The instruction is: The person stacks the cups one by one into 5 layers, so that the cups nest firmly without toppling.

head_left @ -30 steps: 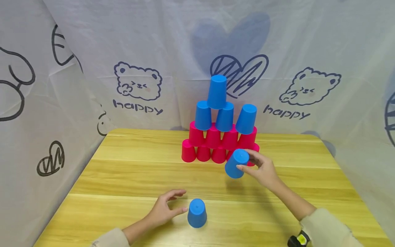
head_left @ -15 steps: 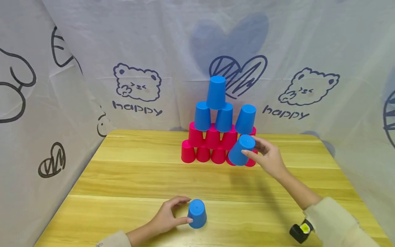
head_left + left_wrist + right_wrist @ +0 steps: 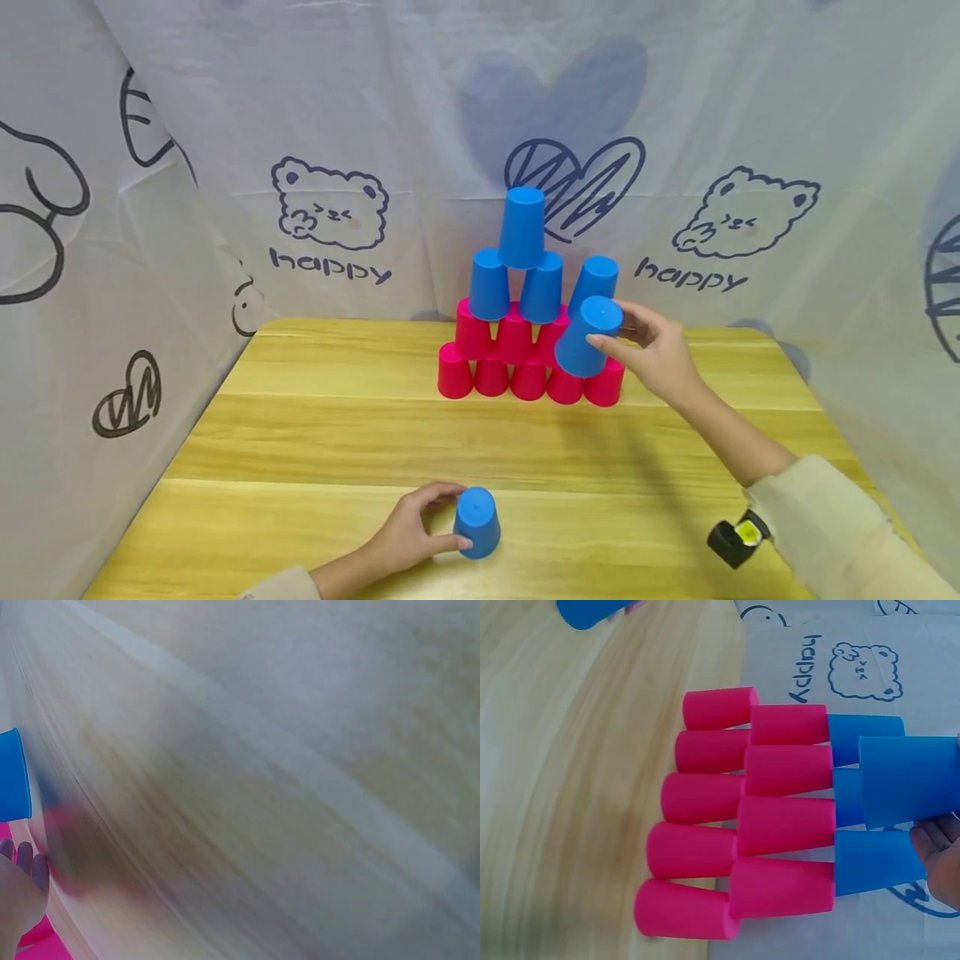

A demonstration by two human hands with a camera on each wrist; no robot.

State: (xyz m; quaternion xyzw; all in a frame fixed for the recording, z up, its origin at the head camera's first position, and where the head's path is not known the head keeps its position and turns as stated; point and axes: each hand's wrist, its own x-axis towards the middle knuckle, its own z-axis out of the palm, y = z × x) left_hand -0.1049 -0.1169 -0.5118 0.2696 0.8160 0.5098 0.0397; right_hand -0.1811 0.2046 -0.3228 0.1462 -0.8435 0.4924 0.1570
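My right hand (image 3: 660, 350) holds a blue cup (image 3: 583, 342) upside down, slightly tilted, in front of the cup pyramid's right side. The right wrist view shows the held cup (image 3: 907, 780) at the right edge, fingers (image 3: 934, 840) against it. Near the front of the table, a second blue cup (image 3: 477, 523) stands upside down. My left hand (image 3: 408, 533) curls round its left side, thumb on its front. The pyramid has two rows of pink cups (image 3: 513, 333), three blue cups (image 3: 489, 285) above them and one blue cup (image 3: 522, 227) on top. The rightmost blue cup (image 3: 597, 279) is partly hidden.
The pyramid stands at the back of the wooden table (image 3: 337, 433), close to a white printed cloth (image 3: 420, 125). Another cloth side (image 3: 45, 350) hangs at the left. A black device (image 3: 738, 540) sits at my right wrist.
My right hand has raised its blue cup from lower in front of the pyramid up to the blue row's lower edge. My left hand has moved right and taken hold of the front cup.
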